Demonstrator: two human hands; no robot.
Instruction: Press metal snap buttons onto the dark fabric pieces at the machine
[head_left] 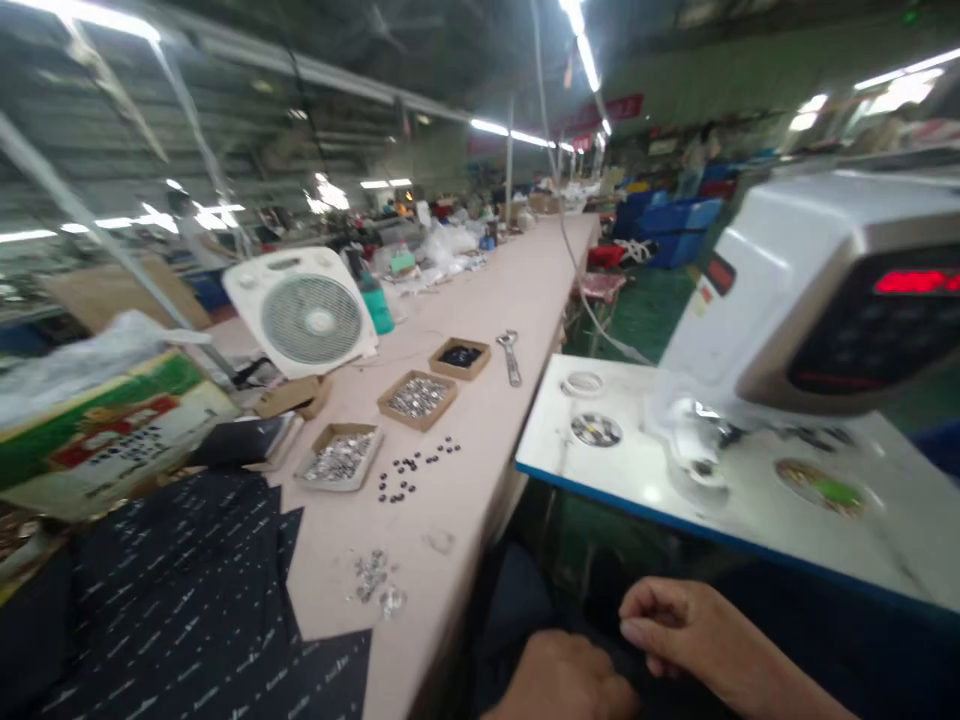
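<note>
At the bottom centre, my left hand [564,680] is low over dark cloth [517,590], its back to the camera and its fingers smeared and mostly hidden. My right hand [686,630] is just right of it, fingers curled and thumb against them; whatever may be between them is too small to make out. Both hands are below the white machine table [637,490] and right of the long pink table [450,500]. On the pink table lie loose black buttons [405,465] and small clear pieces [371,575].
A white machine [810,290] with a red display rises at the right. Boxes of metal parts [341,460], a wrench [510,358], a fan [304,310] and a green bottle [377,305] stand or lie on the pink table. Patterned dark fabric [187,600] covers its near left.
</note>
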